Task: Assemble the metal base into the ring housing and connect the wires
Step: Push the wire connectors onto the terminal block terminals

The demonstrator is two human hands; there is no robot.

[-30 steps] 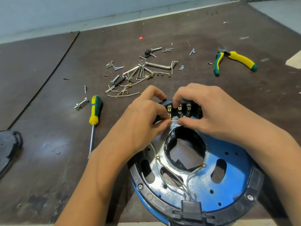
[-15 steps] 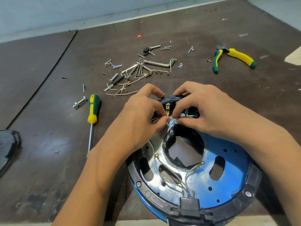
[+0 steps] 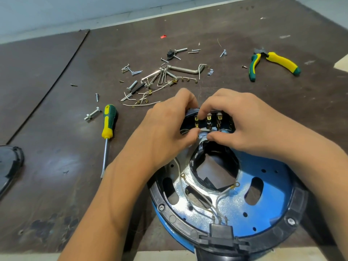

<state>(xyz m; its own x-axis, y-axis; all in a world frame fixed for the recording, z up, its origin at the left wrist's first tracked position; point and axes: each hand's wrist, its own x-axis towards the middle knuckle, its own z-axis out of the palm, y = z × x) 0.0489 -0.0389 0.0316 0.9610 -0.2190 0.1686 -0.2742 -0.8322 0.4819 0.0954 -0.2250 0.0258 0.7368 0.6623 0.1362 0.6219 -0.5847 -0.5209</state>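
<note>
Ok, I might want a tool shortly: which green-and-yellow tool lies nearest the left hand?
The screwdriver, just left of the left hand, its blade pointing toward the person. The pliers lie far across the table, beyond the right hand.

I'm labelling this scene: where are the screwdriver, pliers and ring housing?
screwdriver [image 3: 107, 129], head view, yellow part of the handle
pliers [image 3: 276, 60], head view, yellow handle
ring housing [image 3: 175, 219], head view, black rim, left side

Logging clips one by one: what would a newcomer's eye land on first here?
Both hands, left hand and right hand, pinch a white wire at the brass terminals on the far rim of the blue metal base in its black ring housing. Behind lie scattered screws, a screwdriver left, pliers right.
</note>
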